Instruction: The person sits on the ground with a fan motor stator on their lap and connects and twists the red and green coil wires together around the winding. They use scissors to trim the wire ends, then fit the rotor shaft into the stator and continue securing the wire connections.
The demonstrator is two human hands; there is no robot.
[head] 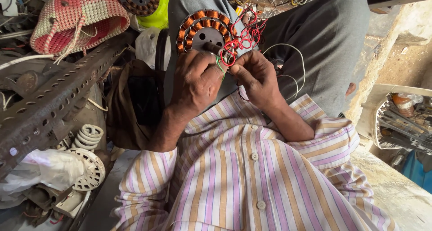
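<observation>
A round motor stator [204,28] with copper windings rests on my lap, against my grey trousers. Red wires [243,35] loop out from its right side, with a thin green wire [219,65] among them. My left hand [194,80] grips the stator's lower edge, near its central shaft, and pinches wire ends. My right hand [255,76] meets it from the right, fingertips closed on the same wire ends. A white wire [294,64] curves past my right wrist. I wear a striped shirt.
A perforated metal angle bar [54,98] slants across the left. Above it lies a red-and-white woven basket [78,17]. White plastic coil parts [87,139] and scrap sit lower left. A brown bag [135,105] lies beside my left arm. A white fan casing [396,118] stands right.
</observation>
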